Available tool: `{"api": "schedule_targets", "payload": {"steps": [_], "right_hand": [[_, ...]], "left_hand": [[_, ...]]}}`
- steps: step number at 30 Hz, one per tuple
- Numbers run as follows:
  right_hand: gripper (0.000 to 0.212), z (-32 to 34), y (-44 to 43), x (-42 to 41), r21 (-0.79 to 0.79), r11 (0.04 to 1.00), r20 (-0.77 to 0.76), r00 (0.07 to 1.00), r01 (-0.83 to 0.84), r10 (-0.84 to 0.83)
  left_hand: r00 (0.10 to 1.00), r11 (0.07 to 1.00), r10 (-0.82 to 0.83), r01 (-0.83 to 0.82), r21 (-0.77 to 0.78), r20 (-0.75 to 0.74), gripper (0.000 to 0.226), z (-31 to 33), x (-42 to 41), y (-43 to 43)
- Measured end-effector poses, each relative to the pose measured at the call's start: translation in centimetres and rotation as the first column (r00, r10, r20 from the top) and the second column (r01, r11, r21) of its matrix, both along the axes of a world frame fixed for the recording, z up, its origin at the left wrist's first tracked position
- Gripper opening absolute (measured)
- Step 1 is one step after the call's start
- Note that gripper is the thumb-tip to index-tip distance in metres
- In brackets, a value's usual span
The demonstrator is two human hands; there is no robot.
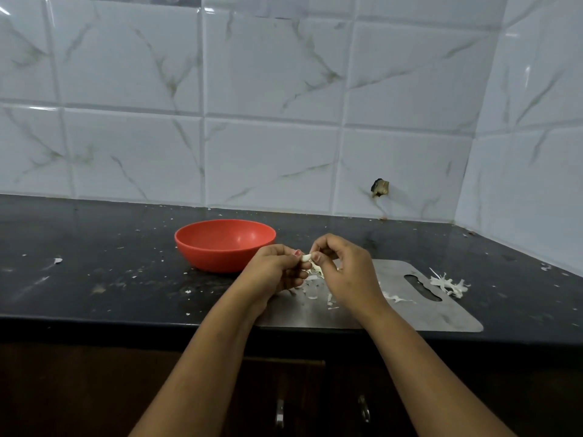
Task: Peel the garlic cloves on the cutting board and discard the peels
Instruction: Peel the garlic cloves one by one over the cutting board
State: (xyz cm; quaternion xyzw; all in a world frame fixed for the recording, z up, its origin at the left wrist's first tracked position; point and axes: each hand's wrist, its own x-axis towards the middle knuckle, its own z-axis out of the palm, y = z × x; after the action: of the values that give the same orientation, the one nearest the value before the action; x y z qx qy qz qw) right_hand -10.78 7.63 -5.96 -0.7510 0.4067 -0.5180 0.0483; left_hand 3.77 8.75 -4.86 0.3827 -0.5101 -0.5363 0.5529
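Note:
A small white garlic clove point(306, 257) is held up above the steel cutting board point(407, 313). My left hand point(273, 268) pinches its left end between thumb and fingers. My right hand point(342, 264) pinches its right end, fingers curled over it. A strip of peel point(316, 269) hangs under the clove between the hands. Loose white peels point(310, 290) lie on the board under my hands, and more peel scraps point(396, 298) lie to the right of my right wrist.
A red bowl point(224, 246) stands on the black counter point(94, 272) just left of my hands; it looks empty. A heap of peels point(449, 283) lies off the board's right end. The tiled wall closes the back and right. Cabinet handles point(280, 413) show below the counter edge.

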Motion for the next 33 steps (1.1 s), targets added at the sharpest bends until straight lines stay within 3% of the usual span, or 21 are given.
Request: {"api": "schedule_targets", "payload": {"steps": [7,17,22,26,33], "right_hand": [[0.008,-0.04,0.11,0.29,-0.122,0.992,-0.039,0.999,-0.022,0.017],[0.016,-0.17,-0.09,0.06,-0.021,0.993,-0.068,0.991,0.117,-0.118],[0.017,0.07,-0.08,-0.16,0.103,0.981,0.071,0.983,0.163,-0.170],[0.021,-0.03,-0.02,0.01,0.145,0.967,-0.060,0.977,0.210,-0.203],[0.010,0.33,0.29,0.02,0.183,0.941,-0.132,0.956,0.284,-0.263]], "left_hand": [[1.000,1.000,-0.014,0.014,0.012,-0.006,0.022,0.10,0.12,0.09],[1.000,0.999,-0.005,0.005,-0.044,0.019,0.023,-0.22,0.00,-0.02],[0.998,0.998,0.060,-0.061,-0.030,-0.036,0.022,-0.30,0.23,-0.08],[0.986,0.987,0.153,-0.155,-0.031,-0.069,0.012,-0.51,0.20,-0.30],[0.977,0.976,0.213,-0.213,-0.037,-0.024,0.005,-0.61,0.11,-0.40]]}}
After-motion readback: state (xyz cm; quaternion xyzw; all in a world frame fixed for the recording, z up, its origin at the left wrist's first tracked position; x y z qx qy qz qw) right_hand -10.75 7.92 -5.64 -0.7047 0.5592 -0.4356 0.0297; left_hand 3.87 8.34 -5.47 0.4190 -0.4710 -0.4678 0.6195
